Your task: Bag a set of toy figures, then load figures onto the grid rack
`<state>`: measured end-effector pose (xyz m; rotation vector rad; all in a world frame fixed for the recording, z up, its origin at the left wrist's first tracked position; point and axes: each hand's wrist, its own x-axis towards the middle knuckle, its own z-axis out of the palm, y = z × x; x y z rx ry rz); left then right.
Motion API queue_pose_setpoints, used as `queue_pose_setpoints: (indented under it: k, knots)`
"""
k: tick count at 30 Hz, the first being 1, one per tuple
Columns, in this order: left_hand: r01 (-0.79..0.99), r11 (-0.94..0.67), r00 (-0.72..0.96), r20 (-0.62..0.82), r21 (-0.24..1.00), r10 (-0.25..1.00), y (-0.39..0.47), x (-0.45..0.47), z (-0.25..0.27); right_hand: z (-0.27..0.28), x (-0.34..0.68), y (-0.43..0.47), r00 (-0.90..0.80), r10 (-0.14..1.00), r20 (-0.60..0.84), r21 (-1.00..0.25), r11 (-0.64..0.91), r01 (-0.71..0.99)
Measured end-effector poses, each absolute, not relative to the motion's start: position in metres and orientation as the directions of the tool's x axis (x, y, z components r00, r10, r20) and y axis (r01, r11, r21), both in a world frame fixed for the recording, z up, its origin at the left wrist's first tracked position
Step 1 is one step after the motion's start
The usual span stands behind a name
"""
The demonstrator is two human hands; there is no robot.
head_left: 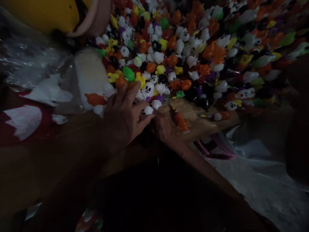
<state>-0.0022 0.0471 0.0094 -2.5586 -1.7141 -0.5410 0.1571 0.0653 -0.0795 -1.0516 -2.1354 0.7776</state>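
Note:
My left hand point(124, 112) reaches over the near edge of a heap of small plastic figures. Its thumb and a finger close around a small white figure with dark face marks point(147, 110). Right beside it is my right hand point(163, 126), with curled fingers meeting the left thumb tip; what they grip is hidden in shadow. Just beyond the hands lie a white skull figure point(148, 89) and another white figure point(156, 104). An orange figure on a beaded stick point(180, 121) rests to the right of my right hand.
The heap of orange, white, yellow, green and black figures point(172, 59) spreads across the back of the wooden table point(200, 111). Clear plastic bags point(29, 61) and a large yellow object point(45, 14) stand at left. A grey sheet point(251, 146) hangs at right.

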Motion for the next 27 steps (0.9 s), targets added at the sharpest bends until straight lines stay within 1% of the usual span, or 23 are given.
queue_pose_setpoints:
  k: [2, 4, 6, 8, 10, 11, 13, 15, 18, 20, 21, 24, 27]
  knots:
    - [0.896, -0.419, 0.362, 0.305, 0.148, 0.881, 0.047, -0.005, 0.009, -0.074, 0.162, 0.063, -0.497, 0.822, 0.279, -0.736, 0.515, 0.440]
    - [0.884, -0.443, 0.381, 0.316, 0.153, 0.869, 0.049, -0.009, 0.010, -0.063, 0.174, 0.060, -0.474, 0.828, 0.301, -0.725, 0.521, 0.451]
    - [0.867, -0.471, 0.405, 0.322, 0.161, 0.856, 0.051, -0.012, 0.010, -0.051, 0.193, 0.060, -0.361, 0.879, 0.312, -0.680, 0.472, 0.562]
    - [0.854, -0.498, 0.430, 0.334, 0.149, 0.838, 0.052, -0.014, 0.009, -0.046, 0.212, 0.062, -0.203, 0.923, 0.327, -0.596, 0.368, 0.713]
    - [0.851, -0.509, 0.440, 0.355, 0.130, 0.825, 0.052, -0.015, 0.009, -0.049, 0.227, 0.068, -0.119, 0.924, 0.364, -0.523, 0.309, 0.794]
    - [0.851, -0.511, 0.439, 0.368, 0.123, 0.819, 0.052, -0.015, 0.008, -0.054, 0.231, 0.071, -0.110, 0.912, 0.396, -0.510, 0.318, 0.799]
    - [0.849, -0.516, 0.440, 0.391, 0.112, 0.808, 0.051, -0.015, 0.007, -0.064, 0.236, 0.077, -0.118, 0.883, 0.454, -0.520, 0.370, 0.770]
    - [0.847, -0.522, 0.447, 0.397, 0.102, 0.802, 0.051, -0.016, 0.006, -0.069, 0.237, 0.081, -0.130, 0.874, 0.468, -0.537, 0.398, 0.744]
    - [0.850, -0.517, 0.445, 0.382, 0.106, 0.810, 0.053, -0.018, 0.007, -0.057, 0.236, 0.083, -0.165, 0.908, 0.385, -0.581, 0.377, 0.722]
    - [0.848, -0.517, 0.448, 0.360, 0.118, 0.818, 0.054, -0.020, 0.009, -0.040, 0.233, 0.081, -0.184, 0.923, 0.339, -0.659, 0.372, 0.654]
    - [0.844, -0.521, 0.454, 0.349, 0.127, 0.820, 0.055, -0.022, 0.010, -0.031, 0.230, 0.079, -0.190, 0.921, 0.339, -0.699, 0.382, 0.604]
    - [0.833, -0.533, 0.469, 0.320, 0.151, 0.823, 0.056, -0.024, 0.013, -0.016, 0.216, 0.075, -0.167, 0.899, 0.405, -0.767, 0.433, 0.473]
    - [0.832, -0.530, 0.463, 0.321, 0.163, 0.826, 0.056, -0.024, 0.014, -0.026, 0.197, 0.077, -0.169, 0.862, 0.477, -0.760, 0.502, 0.413]
